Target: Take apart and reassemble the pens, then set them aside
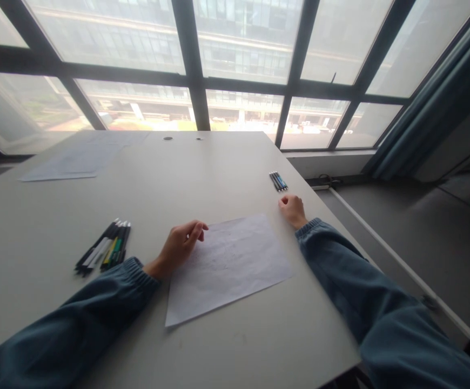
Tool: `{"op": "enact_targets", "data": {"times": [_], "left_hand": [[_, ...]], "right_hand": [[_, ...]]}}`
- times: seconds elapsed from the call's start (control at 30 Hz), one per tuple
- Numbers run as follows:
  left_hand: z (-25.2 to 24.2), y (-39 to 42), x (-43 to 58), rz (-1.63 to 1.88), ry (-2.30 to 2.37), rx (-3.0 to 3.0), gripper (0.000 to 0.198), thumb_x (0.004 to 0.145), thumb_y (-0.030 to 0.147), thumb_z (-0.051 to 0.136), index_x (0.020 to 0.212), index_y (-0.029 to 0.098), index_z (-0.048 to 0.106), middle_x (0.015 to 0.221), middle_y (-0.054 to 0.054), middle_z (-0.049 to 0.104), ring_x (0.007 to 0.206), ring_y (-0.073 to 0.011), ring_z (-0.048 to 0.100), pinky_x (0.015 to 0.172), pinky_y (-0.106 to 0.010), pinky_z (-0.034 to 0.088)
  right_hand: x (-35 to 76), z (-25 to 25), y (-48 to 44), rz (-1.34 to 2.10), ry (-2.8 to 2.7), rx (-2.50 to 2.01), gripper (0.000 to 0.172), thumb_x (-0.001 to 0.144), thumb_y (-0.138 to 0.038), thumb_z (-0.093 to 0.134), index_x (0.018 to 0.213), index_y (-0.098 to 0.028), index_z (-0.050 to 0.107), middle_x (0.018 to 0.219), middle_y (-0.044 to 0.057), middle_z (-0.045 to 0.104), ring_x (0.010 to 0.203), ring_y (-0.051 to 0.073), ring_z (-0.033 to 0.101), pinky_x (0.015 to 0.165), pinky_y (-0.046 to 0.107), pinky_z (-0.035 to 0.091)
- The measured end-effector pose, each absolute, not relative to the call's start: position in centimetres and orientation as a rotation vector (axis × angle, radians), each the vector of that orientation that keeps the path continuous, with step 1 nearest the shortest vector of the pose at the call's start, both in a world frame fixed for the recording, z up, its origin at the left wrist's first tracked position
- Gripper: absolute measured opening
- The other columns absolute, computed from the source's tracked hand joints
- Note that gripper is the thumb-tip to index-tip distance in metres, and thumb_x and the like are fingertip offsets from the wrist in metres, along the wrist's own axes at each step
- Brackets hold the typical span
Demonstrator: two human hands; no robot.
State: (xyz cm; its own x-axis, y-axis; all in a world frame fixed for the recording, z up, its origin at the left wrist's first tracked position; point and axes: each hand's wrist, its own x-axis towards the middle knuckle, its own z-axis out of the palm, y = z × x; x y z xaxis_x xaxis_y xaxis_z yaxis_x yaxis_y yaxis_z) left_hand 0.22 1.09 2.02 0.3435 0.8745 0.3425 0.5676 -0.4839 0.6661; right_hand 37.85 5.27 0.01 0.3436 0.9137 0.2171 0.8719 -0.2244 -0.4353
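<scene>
A white sheet of paper [235, 265] with faint marks lies at an angle on the white table [202, 183]. Over its upper left corner rests my left hand [181, 243], fingers curled, with nothing I can make out in them. To the right of the sheet, near the table's right edge, my right hand [293, 209] is closed in a loose fist. Just beyond it sits a small row of dark and blue pens [279, 181], not touched by the hand. Left of my left hand lies a bundle of pens [105, 247] in black, white, yellow and green.
More white sheets [76, 156] lie flat at the far left of the table. Two small round fittings are near its far edge. Large windows [243, 48] stand behind the table, with a blue curtain [429, 102] at the right. A pale strip runs along the floor.
</scene>
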Motion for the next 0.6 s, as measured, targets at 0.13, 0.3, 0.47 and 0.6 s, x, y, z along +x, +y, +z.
{"op": "enact_targets", "data": {"times": [0.13,0.3,0.47,0.6], "left_hand": [[2.4,0.7,0.2,1.009,1.270,2.188,0.046,0.098,0.049,0.041,0.085,0.016,0.070,0.061,0.000,0.065,0.051,-0.0124,0.053,0.058,-0.023,0.043],[2.8,0.5,0.3,1.057,1.286,2.168,0.043,0.097,0.045,0.042,0.080,0.016,0.070,0.057,0.000,0.063,0.048,-0.0115,0.051,0.055,-0.023,0.042],[2.8,0.6,0.4,1.043,1.306,2.143,0.042,0.096,0.043,0.043,0.080,0.016,0.070,0.057,0.000,0.064,0.047,-0.0110,0.049,0.054,-0.023,0.040],[2.7,0.7,0.2,1.033,1.300,2.142,0.042,0.096,0.043,0.044,0.079,0.016,0.070,0.058,0.001,0.063,0.048,-0.0111,0.051,0.055,-0.023,0.041]], "right_hand": [[36.4,-0.1,3.6,0.169,-1.618,-2.023,0.021,0.091,-0.029,0.055,0.092,-0.019,0.075,0.091,0.006,0.077,0.084,0.018,0.070,0.078,0.024,0.048],[34.8,-0.4,2.1,0.273,-1.671,-1.843,0.024,0.089,-0.023,0.054,0.105,-0.020,0.072,0.087,0.003,0.076,0.075,0.016,0.067,0.077,0.025,0.049],[34.6,-0.7,1.7,0.274,-1.688,-1.759,0.026,0.086,-0.021,0.053,0.103,-0.017,0.072,0.088,0.005,0.074,0.076,0.016,0.065,0.079,0.026,0.049],[34.6,-0.6,1.7,0.287,-1.665,-1.741,0.026,0.087,-0.020,0.051,0.104,-0.016,0.071,0.091,0.005,0.073,0.074,0.016,0.063,0.078,0.026,0.049]]}}
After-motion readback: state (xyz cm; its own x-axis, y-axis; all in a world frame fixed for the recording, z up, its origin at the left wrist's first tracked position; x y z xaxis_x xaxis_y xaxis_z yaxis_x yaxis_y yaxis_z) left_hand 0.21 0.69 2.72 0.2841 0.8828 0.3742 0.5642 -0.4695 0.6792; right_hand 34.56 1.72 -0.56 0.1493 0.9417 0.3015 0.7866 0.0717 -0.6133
